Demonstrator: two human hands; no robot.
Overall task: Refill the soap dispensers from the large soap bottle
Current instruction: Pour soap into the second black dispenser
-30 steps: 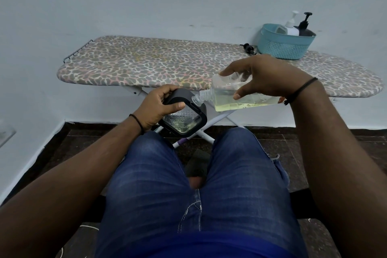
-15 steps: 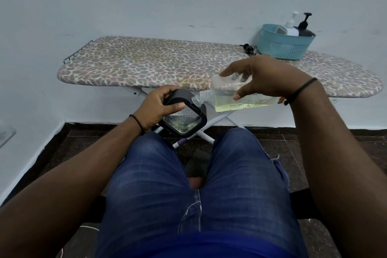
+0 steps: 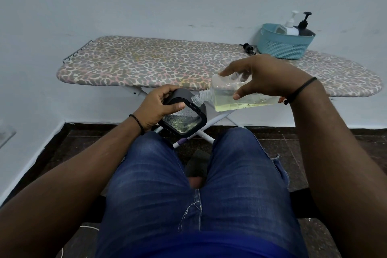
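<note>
Spanning the wall, an ironing board [image 3: 146, 65] carried a teal basket [image 3: 284, 45] with two pump bottles at its right end. Over the seated person's lap, the right hand [image 3: 266, 77] curled thumb and fingers round a clear soap bottle [image 3: 236, 100], tipped sideways, its neck at a dark dispenser [image 3: 184, 117] gripped by the left hand [image 3: 157, 109], fingers wrapped over its top.
</note>
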